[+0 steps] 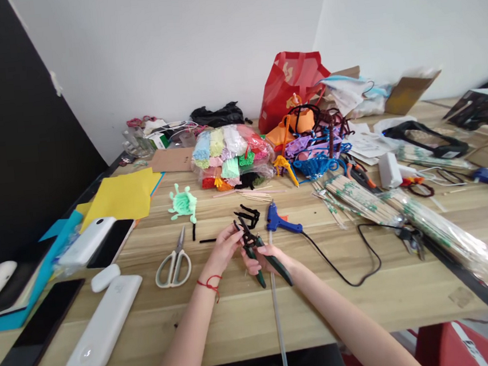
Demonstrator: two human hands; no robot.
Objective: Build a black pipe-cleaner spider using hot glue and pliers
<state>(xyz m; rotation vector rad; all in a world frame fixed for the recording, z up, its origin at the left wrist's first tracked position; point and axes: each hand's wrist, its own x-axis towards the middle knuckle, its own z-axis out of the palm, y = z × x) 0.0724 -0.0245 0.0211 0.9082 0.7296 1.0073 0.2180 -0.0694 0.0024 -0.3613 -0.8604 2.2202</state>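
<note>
My right hand (272,258) is wrapped around the dark green handles of a pair of pliers (278,265), whose dark jaws point away from me. At the jaws, my left hand (228,246) pinches a short black pipe cleaner (236,226), partly hidden by the fingers and the tool. Just beyond lie bent black pipe cleaners (252,215). A blue glue gun (279,221) rests to the right, with a clear glue stick (278,318) running from it toward the table's front edge. White-handled scissors (174,265) and a mint-green fuzzy figure (183,204) lie to the left.
Bagged colourful pipe cleaners (232,152) stand at the back, before a red bag (289,86). Bundled wooden sticks (362,200) and the glue gun's black cord (357,283) occupy the right. Phones, a white power bank (106,323) and yellow sheets (120,198) lie left.
</note>
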